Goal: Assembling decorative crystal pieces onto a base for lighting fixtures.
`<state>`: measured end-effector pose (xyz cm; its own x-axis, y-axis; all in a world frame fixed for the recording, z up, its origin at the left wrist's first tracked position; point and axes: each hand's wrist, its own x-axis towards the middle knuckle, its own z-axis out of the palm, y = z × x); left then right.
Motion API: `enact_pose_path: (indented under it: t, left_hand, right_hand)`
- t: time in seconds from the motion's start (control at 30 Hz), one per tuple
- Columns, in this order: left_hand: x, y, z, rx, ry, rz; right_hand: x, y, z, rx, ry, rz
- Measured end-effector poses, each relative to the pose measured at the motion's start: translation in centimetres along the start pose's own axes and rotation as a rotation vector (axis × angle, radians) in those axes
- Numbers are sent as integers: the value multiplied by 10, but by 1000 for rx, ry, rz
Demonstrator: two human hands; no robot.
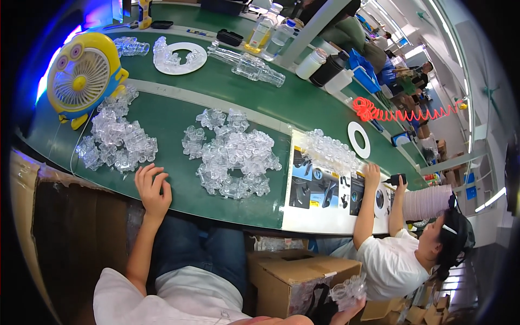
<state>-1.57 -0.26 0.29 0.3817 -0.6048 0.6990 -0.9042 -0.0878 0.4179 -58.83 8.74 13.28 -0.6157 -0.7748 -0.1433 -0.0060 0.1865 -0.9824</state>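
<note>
Beyond the left hand spreads a long green table. Just beside the right hand — nearer the body than the table — stands a cardboard box, probably kept close for easy reach. Well to the left hand's right lies a printed sheet, perhaps shielding the surface; it pictures dark gadgets, its lettering mostly too small to read. Nearer that hand is a large pile of clear plastic parts; just past its fingertips, a smaller pile, both likely set within reach. Farther on stands a yellow fan. The left hand curls loosely, fingers apart, holding nothing. The right grips a clear plastic cluster — its exact finger positions partly hidden.
</note>
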Motion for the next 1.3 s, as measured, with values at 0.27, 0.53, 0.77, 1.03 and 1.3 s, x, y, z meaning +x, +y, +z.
enact_pose_path:
  t: [0.27, 0.53, 0.77, 1.03, 1.3]
  left_hand:
    - [0, 3, 5, -58, -5, 15]
    - [-2, 0, 3, -70, 5, -8]
    - [0, 2, 5, -54, 20, -8]
    - [-1, 3, 4, -20, 40, 3]
    - [1, 6, 5, -8, 57, -17]
  right_hand:
    - [72, -119, 257, -527, -694, -349]
    - [126, -81, 478, -1376, -310, -1283]
    - [149, -60, 492, -1548, -256, -1253]
    - [144, -49, 485, -1346, -264, -1441]
    - [115, -75, 450, -963, -329, -1636]
